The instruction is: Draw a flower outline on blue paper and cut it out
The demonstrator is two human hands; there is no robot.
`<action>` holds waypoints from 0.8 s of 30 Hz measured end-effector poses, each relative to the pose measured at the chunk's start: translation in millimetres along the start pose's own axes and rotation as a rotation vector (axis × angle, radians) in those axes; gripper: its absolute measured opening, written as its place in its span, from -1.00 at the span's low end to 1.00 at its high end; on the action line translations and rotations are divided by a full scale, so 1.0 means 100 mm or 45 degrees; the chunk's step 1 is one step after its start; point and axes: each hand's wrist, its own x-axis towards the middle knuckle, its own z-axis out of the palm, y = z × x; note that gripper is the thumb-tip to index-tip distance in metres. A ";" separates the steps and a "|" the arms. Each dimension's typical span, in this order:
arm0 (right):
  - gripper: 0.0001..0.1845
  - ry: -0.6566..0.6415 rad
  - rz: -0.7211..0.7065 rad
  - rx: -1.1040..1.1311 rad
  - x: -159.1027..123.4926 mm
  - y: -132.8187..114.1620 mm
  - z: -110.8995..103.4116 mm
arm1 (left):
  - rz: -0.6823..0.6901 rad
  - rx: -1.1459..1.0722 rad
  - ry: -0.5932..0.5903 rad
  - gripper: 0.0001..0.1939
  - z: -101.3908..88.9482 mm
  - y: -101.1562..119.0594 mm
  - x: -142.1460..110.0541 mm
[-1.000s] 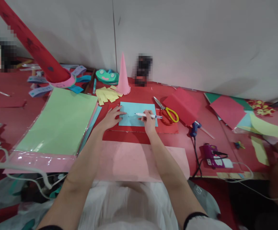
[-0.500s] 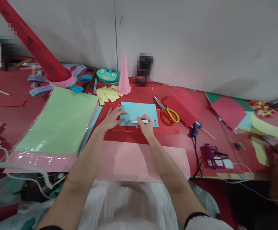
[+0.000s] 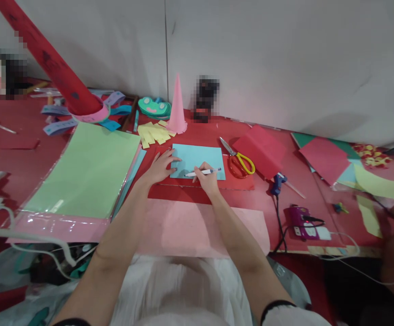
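Gripping marker (image 3: 205,172); contact with paper (image 3: 200,155) seems unclear

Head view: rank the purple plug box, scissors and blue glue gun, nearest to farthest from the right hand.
From the right hand:
1. Scissors, right of the blue sheet.
2. Blue glue gun, farther right.
3. Purple plug box, farthest right, near the front edge of the table.

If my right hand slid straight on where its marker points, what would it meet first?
Probably your left hand, at the left edge of the blue paper; the marker points roughly that way, depth unclear.
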 end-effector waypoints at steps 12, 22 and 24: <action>-0.63 0.041 0.026 -0.020 0.02 -0.02 0.00 | 0.010 0.012 0.003 -0.61 0.02 -0.02 0.01; -0.65 -0.018 0.052 0.013 0.03 -0.01 0.00 | 0.011 0.004 0.009 -0.61 0.02 -0.01 0.01; -0.66 -0.005 0.048 0.004 0.02 -0.02 0.00 | 0.008 0.001 0.006 -0.62 0.01 0.00 0.00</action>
